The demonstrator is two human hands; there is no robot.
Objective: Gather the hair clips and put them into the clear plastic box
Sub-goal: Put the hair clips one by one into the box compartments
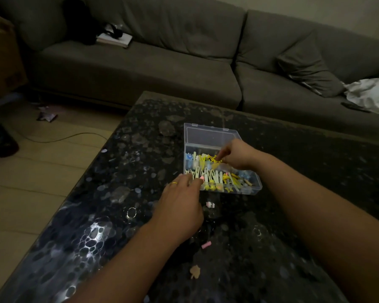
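Observation:
A clear plastic box [257,186] with its lid [208,134] tipped back stands open on the dark table. It holds several yellow, white and blue hair clips [214,176]. My left hand [182,206] sits at the box's near left corner, its fingertips pinching a small pink clip [202,178] at the rim. Over the box's far right side, my right hand [239,155] reaches in, its curled fingers pinching a yellow clip [216,159]. Loose on the table lie a pale pink clip [210,204], a pink clip [206,245] and a tan clip [195,271].
The glossy patterned table [109,226] has its left edge running diagonally beside a wooden floor [31,182]. A grey sofa [162,62] stands behind with a notebook [114,39], a cushion [309,68] and white cloth [370,92]. A cable lies on the floor.

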